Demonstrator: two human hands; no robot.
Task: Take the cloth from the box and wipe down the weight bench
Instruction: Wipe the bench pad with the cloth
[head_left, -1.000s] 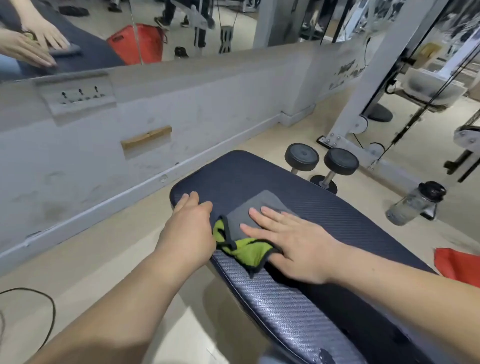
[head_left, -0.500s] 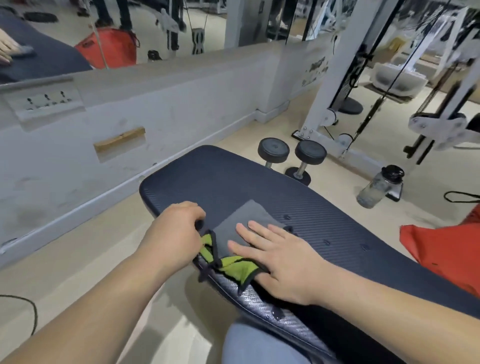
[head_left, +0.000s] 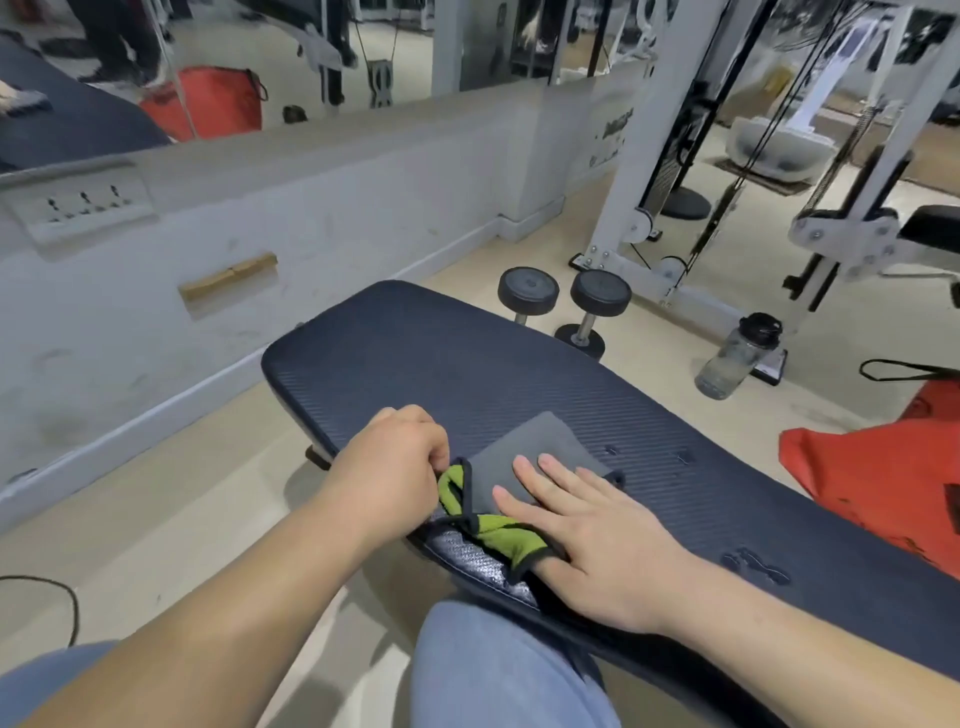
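The weight bench (head_left: 519, 374) has a dark navy textured pad running from centre to lower right. A grey cloth (head_left: 530, 447) with a green underside and black trim lies near the pad's near edge. My right hand (head_left: 592, 540) presses flat on the cloth, fingers spread. My left hand (head_left: 395, 467) is curled at the cloth's left end, fingers pinching the green edge by the pad's rim.
Two black dumbbells (head_left: 566, 306) stand on the floor behind the bench. A clear water bottle (head_left: 737, 358) is by a white cable machine (head_left: 649, 171). A red bag (head_left: 883, 478) sits right of the bench. A low wall (head_left: 260, 218) with a mirror above runs along the left.
Both hands and the cloth have slid back along the pad toward me. My left hand went from flat on the bench to curled on the cloth's edge.
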